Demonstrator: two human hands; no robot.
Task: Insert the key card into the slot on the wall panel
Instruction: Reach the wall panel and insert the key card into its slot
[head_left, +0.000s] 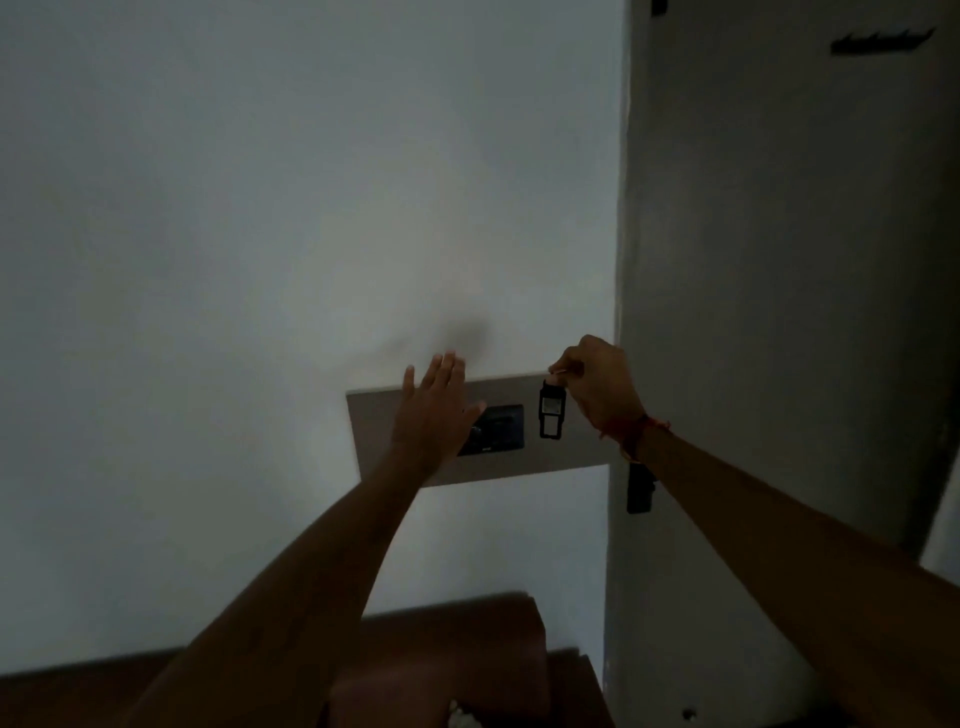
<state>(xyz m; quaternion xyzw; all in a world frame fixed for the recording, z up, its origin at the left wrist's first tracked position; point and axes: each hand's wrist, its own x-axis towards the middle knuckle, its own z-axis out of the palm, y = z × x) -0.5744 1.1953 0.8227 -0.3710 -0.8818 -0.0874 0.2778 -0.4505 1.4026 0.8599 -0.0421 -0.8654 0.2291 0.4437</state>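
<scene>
A beige wall panel (566, 452) is fixed to the white wall in dim light. On its right part sits a small black card holder with the slot (550, 415). My right hand (602, 389) is pinched on the key card (558, 370), a thin pale edge showing just above the top of the slot. My left hand (434, 410) lies flat and open against the panel's left half, fingers spread, partly covering a dark switch plate (498, 428).
A wall corner (618, 312) runs down just right of the panel. A dark small box (639, 488) hangs on that side wall below my right wrist. Brown wooden furniture (467, 660) stands beneath the panel. A black hook rail (878, 41) is mounted top right.
</scene>
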